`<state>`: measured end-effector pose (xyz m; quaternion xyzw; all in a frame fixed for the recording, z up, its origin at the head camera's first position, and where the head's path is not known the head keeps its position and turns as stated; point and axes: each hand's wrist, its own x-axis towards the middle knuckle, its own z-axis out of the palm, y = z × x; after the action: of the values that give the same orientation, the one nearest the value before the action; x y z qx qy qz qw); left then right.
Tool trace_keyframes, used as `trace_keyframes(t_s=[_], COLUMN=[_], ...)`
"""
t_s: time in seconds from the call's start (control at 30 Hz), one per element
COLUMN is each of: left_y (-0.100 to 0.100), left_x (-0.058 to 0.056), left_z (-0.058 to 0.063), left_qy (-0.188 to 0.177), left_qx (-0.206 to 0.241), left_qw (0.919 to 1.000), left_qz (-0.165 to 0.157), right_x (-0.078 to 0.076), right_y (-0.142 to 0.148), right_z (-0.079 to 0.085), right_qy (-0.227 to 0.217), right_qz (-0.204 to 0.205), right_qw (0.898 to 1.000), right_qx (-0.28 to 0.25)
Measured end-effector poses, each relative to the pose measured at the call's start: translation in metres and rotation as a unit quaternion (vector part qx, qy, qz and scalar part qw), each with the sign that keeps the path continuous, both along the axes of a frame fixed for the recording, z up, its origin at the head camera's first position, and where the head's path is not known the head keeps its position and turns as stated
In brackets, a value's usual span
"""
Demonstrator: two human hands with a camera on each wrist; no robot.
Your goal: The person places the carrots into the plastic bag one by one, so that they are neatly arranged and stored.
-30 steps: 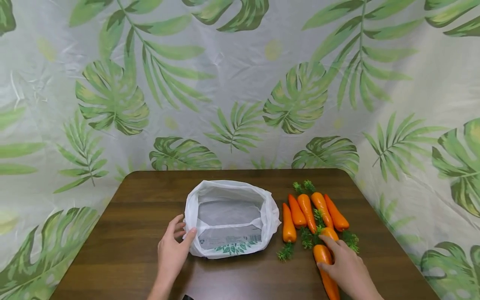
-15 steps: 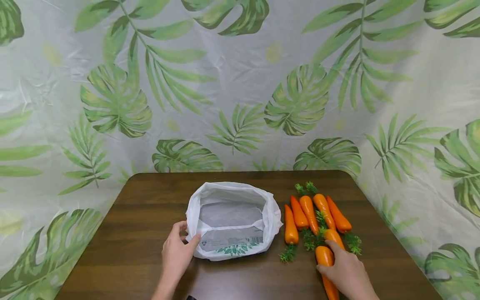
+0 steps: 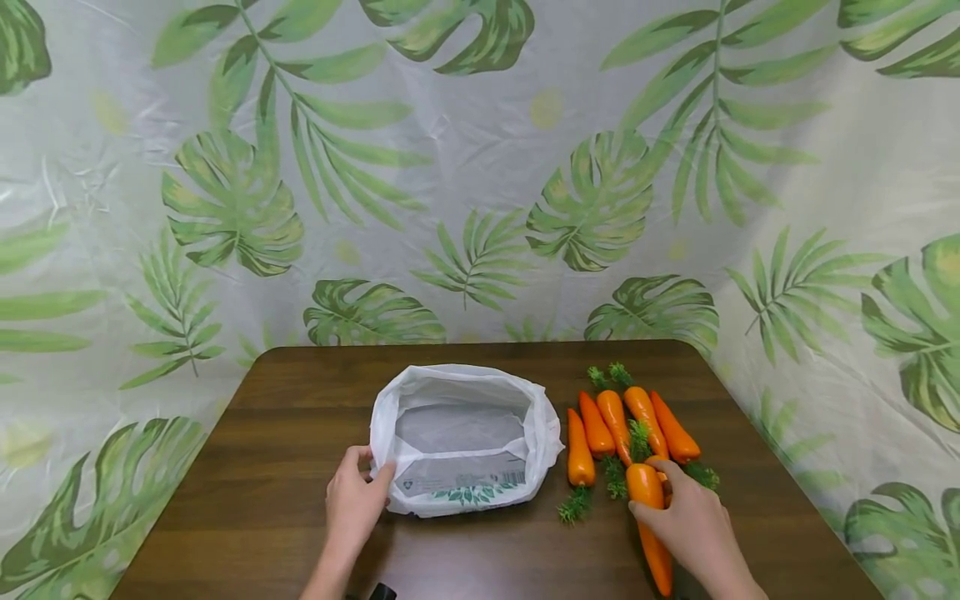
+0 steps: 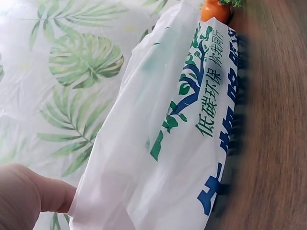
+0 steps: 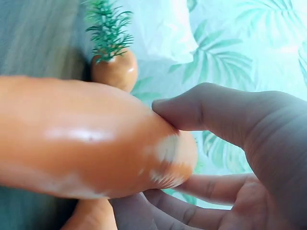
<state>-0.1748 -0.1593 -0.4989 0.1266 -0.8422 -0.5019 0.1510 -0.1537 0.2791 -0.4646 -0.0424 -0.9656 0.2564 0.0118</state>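
Note:
A white plastic bag (image 3: 383, 425) with green leaf print stands with its mouth spread open. My left hand (image 3: 352, 502) pinches its left rim, thumb at the inner side and fingers outside. The left wrist view shows the thumb (image 4: 53, 194) against the bag's edge and the printed side of the bag (image 4: 144, 167). My right hand (image 3: 693, 517) grips the thick end of a large orange carrot (image 3: 654, 542) between thumb and fingers, its tip pointing toward me. In the right wrist view that carrot (image 5: 81, 139) fills the left side, over another carrot (image 5: 96, 215).
Several more carrots (image 3: 581, 462) with green tufts (image 3: 575, 504) lie to the right of the bag, beyond the right hand. A dark wooden table (image 3: 300, 433) bears everything. A leaf-patterned curtain (image 3: 480, 167) hangs behind it. A small black object (image 3: 382, 592) shows at the front edge.
My right hand has tightened its hold on the front carrot, which has shifted away from me and now overlaps the carrot behind it. The left hand stays at the bag's rim.

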Motion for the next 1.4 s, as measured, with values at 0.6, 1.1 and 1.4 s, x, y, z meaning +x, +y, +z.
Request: trace_keyframes(t_s=[0.6,1.1,1.4], left_y=[-0.003,-0.006,-0.006], left_x=[0.0,-0.002,-0.002], left_z=[-0.003,-0.004,-0.005], left_qy=[0.021,0.027,0.037], left_qx=[0.052,0.112,0.107], left_qw=[0.9984,0.9933,0.9935], left_qz=[0.01,0.01,0.007], right_x=[-0.014,-0.035,-0.046], right_y=[-0.033,-0.072,-0.091], right_z=[0.026,0.048,0.055], right_qy=[0.07,0.128,0.111], right_qz=[0.02,0.051,0.061], right_qw=[0.995,0.985,0.983], right_qx=[-0.063,-0.107,-0.13])
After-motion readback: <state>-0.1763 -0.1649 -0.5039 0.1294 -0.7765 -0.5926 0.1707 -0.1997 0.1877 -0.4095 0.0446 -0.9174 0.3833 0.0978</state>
